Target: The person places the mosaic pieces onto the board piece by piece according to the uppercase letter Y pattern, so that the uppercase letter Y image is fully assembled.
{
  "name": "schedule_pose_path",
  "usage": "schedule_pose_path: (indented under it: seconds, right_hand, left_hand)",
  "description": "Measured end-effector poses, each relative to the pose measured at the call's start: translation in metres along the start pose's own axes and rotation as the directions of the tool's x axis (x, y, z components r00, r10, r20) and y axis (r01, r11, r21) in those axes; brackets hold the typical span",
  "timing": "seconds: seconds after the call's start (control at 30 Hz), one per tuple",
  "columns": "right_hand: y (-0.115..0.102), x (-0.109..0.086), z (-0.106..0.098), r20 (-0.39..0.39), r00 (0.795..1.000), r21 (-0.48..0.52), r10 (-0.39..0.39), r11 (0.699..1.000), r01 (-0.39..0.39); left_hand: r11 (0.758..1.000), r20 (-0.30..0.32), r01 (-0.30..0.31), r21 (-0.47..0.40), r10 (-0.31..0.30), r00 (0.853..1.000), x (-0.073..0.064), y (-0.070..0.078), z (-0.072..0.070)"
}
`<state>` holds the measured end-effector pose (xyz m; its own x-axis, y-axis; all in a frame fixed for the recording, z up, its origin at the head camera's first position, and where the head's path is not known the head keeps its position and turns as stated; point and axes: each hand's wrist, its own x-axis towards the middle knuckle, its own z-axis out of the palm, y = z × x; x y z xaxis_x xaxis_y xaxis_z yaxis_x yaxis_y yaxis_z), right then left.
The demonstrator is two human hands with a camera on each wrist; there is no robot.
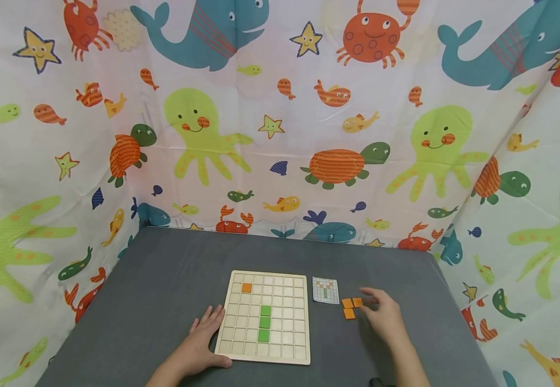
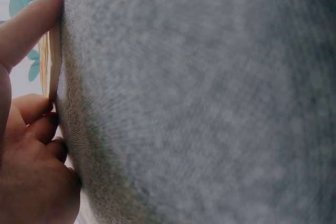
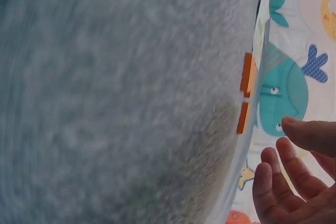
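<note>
1. Your left hand [image 1: 200,343] touches the board [image 1: 288,325] around 8 o'clock, fingers spread at its side edge, thumb well apart at the near corner.
2. Your right hand [image 1: 381,316], out at the board's 3 o'clock, has thumb and fingers parted beside three flat square orange tiles [image 1: 350,314].
3. The pale, wood-like board is gridded: green tiles [image 1: 264,322] run from centre toward 6, an orange tile [image 1: 246,288] sits at 11.
4. A printed card [image 1: 325,295] lies near 2.
5. Fuzzy grey tabletop [image 1: 164,290]; sea-animal fabric [image 1: 280,156] hangs at 12.
</note>
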<state>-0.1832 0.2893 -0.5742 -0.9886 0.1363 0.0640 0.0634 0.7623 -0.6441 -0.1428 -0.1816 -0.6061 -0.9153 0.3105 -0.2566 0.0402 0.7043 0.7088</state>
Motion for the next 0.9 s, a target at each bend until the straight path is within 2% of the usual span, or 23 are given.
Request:
schedule_pose_path:
  seconds: [0.2,0.63,0.9]
  right_hand:
    - [0.007,0.003,-0.004,0.049,0.999,-0.015,0.011,1.0,-0.011]
    - [0.017,0.015,0.008,0.115,0.99,-0.034,0.079,0.997,-0.076]
    - [0.019,0.017,0.012,0.114,0.992,-0.058,0.056,0.997,-0.05]
  left_hand:
    - [1.0,-0.001,0.009,0.01,-0.009,1.0,0.001,0.001,0.0]
    - [1.0,-0.01,0.005,0.018,-0.005,1.0,0.002,0.004,-0.002]
    - [1.0,-0.009,0.002,0.024,-0.002,1.0,0.001,0.002,0.0]
